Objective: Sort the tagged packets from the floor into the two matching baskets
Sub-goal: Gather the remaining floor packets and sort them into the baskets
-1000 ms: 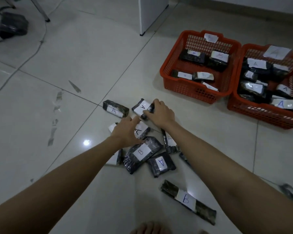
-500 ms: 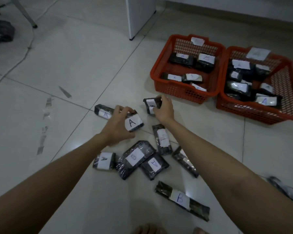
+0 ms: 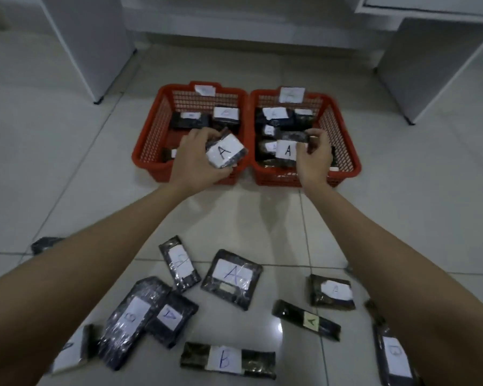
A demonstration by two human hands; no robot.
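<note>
Two red baskets stand side by side on the tiled floor, the left basket [image 3: 148, 140] and the right basket [image 3: 343, 132], each with a paper tag on its far rim and dark packets inside. My left hand [image 3: 191, 160] grips a dark packet tagged A [image 3: 226, 153] above the left basket's right part. My right hand [image 3: 314, 160] pinches another packet tagged A [image 3: 289, 147] over the right basket. Several dark wrapped packets tagged A or B lie on the floor near me, among them one marked A [image 3: 232, 278] and one marked B [image 3: 226, 360].
White furniture legs stand behind the baskets, one at the left [image 3: 95, 48] and one at the right [image 3: 424, 65]. A dark packet [image 3: 43, 243] lies apart at the left, half hidden by my left forearm.
Both hands lifted their A packets off the floor pile and carried them forward over the baskets. The view swung round, so the baskets now sit straight ahead.
</note>
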